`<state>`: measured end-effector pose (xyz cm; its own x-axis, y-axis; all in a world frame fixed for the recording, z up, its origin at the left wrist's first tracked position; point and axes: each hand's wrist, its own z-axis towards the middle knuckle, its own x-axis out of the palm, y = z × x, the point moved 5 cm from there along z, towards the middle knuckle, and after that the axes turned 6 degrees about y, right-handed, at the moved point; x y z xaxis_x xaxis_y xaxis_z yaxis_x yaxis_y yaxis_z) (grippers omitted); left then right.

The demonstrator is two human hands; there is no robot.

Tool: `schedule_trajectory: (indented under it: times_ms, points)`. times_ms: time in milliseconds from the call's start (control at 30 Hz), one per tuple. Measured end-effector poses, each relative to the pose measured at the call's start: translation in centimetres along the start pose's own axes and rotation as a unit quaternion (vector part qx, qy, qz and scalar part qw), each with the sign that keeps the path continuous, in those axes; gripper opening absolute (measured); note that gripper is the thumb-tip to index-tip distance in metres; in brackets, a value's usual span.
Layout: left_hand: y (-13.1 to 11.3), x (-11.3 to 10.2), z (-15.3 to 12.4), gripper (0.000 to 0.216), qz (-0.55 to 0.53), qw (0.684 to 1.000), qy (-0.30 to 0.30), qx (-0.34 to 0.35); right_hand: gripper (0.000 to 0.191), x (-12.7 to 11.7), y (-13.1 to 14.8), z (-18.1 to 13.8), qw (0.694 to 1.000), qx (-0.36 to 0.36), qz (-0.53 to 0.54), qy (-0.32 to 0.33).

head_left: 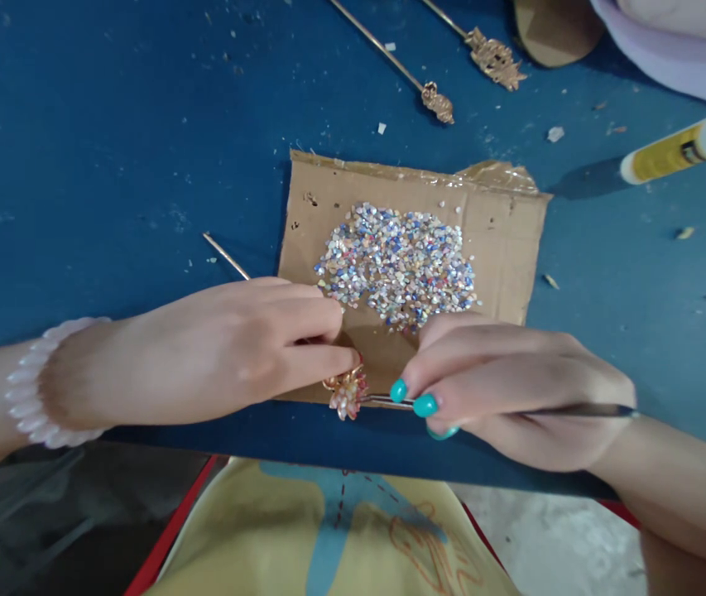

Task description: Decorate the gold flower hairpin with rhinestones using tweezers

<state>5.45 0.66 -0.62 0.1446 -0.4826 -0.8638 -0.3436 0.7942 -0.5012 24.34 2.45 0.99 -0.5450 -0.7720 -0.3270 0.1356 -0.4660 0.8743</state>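
Observation:
My left hand (pixel 228 352) is closed round a gold hair stick, gripping it near its ornamental end. The hair stick's flower-shaped head (pixel 348 396), with pink and pale petals, sticks out past my fingertips; its thin shaft (pixel 226 255) shows beyond the back of the hand. Pinched in my right hand (pixel 514 381) is a pair of metal tweezers (pixel 390 402), whose tips reach the right side of the flower. Whether the tips hold a chip cannot be made out. Many small multicoloured stone or shell chips (pixel 402 265) lie spread just beyond both hands.
Under the chips is a piece of cardboard (pixel 507 257) on the blue table (pixel 110 165). Two more gold hair sticks (pixel 436 103) lie at the back. A white and yellow glue bottle (pixel 669 157) is at the right, below a pale purple object (pixel 675 62).

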Motion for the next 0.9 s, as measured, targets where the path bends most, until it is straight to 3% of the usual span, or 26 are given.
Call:
schedule_trajectory:
  times_ms: [167,367,533,767,900]
  points:
    - [0.0,-0.1,0.0,0.037,0.009,1.0,-0.008,0.005,0.01,0.0,0.0,-0.1,1.0,0.016,-0.017,-0.011]
    - [0.4,-0.1,0.1,0.024,-0.041,0.999,-0.026,-0.021,0.008,0.0,-0.4,-0.5,0.997,0.052,-0.01,-0.048]
    - [0.4,-0.3,0.1,0.026,-0.04,0.998,-0.037,-0.024,0.008,-0.1,-0.7,-0.6,0.997,0.048,-0.013,-0.05]
    - [0.2,-0.3,0.0,0.026,0.013,0.999,-0.034,-0.016,0.01,-0.1,-0.9,-0.6,0.997,0.052,-0.015,-0.058]
    - [-0.3,-0.5,-0.2,0.043,0.087,0.996,-0.023,-0.006,0.006,-0.1,-1.0,-0.6,0.996,0.034,-0.021,-0.075]
